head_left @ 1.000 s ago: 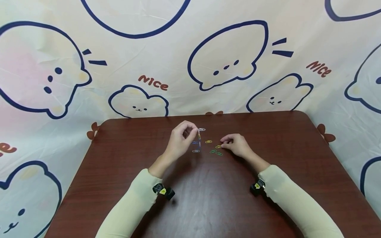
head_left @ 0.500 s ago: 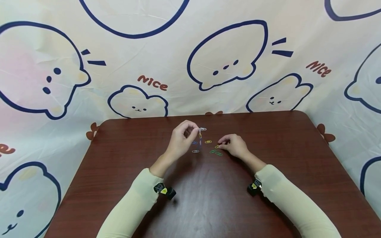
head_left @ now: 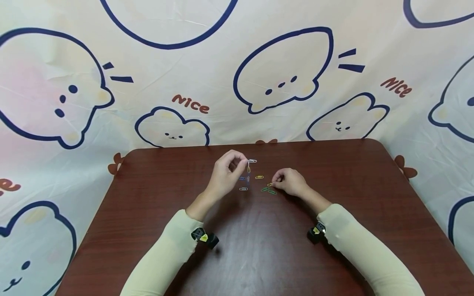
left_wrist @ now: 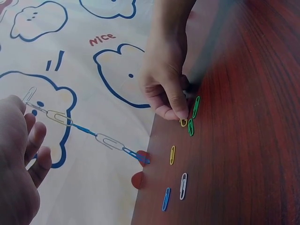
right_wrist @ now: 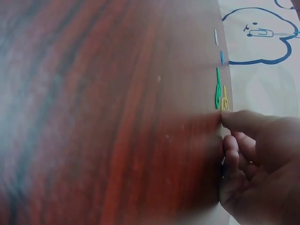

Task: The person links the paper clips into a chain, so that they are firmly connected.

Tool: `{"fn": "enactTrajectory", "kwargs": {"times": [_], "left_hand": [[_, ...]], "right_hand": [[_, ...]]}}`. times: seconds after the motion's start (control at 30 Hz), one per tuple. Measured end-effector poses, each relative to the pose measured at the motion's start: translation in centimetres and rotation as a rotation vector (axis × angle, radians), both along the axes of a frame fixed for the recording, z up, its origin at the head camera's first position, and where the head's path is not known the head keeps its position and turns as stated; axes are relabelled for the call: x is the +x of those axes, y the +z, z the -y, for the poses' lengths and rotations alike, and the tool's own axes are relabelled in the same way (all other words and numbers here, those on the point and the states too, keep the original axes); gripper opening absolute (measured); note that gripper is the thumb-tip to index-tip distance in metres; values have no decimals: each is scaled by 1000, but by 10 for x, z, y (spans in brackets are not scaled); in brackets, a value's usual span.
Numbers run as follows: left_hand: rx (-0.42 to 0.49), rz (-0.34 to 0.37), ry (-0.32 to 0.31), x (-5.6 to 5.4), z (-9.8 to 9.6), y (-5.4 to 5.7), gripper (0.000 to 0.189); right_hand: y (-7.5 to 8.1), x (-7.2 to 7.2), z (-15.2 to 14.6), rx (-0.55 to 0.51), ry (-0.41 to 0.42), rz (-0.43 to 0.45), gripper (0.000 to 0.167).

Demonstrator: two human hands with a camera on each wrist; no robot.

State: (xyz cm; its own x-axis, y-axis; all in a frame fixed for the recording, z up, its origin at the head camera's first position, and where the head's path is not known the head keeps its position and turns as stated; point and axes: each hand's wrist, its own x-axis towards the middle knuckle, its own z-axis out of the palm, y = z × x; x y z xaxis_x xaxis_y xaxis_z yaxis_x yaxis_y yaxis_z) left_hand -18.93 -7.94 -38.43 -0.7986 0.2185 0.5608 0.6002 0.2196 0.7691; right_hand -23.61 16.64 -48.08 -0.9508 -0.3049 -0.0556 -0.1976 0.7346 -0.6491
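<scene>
Two hands extend over the table [head_left: 274, 246]. Left hand [head_left: 226, 170] raised, fingertips pinched on the top of a hanging paper-clip chain [left_wrist: 84, 129]. Right hand [head_left: 291, 181] low, thumb and finger clamped on one yellow clip [left_wrist: 183, 123] at the tabletop. Loose nearby: two green clips [left_wrist: 196, 107], one second yellow clip [left_wrist: 172, 154], one blue clip [left_wrist: 166, 199], one white clip [left_wrist: 183, 186].

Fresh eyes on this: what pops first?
Probably the big cartoon-printed backdrop filling the view behind the brown table. Next, the chain of linked paper clips hanging from the raised left hand. Then the right hand, low over the table, pinching a yellow clip beside two green ones.
</scene>
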Motion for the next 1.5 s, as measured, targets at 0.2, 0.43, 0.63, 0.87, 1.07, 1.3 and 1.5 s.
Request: {"fn": "enactTrajectory", "kwargs": {"times": [0.2, 0.43, 0.63, 0.87, 1.07, 1.3, 1.5], "left_hand": [[3, 5, 6, -14, 2, -20, 4], [5, 1, -17, -16, 5, -23, 5], [11, 3, -12, -15, 5, -21, 4], [10, 9, 2, -15, 3, -21, 5], [-1, 9, 10, -10, 0, -12, 4], [9, -18, 8, 4, -3, 10, 4], [15, -14, 16, 3, -4, 11, 4]], "right_hand": [[1, -1, -5, -47, 70, 13, 9], [-1, -3, -14, -167, 106, 53, 6], [3, -1, -22, -225, 116, 41, 3], [20, 4, -27, -251, 85, 19, 5], [36, 8, -29, -272, 50, 3, 5], [53, 12, -25, -288, 37, -27, 4], [71, 18, -20, -340, 12, -29, 5]]}}
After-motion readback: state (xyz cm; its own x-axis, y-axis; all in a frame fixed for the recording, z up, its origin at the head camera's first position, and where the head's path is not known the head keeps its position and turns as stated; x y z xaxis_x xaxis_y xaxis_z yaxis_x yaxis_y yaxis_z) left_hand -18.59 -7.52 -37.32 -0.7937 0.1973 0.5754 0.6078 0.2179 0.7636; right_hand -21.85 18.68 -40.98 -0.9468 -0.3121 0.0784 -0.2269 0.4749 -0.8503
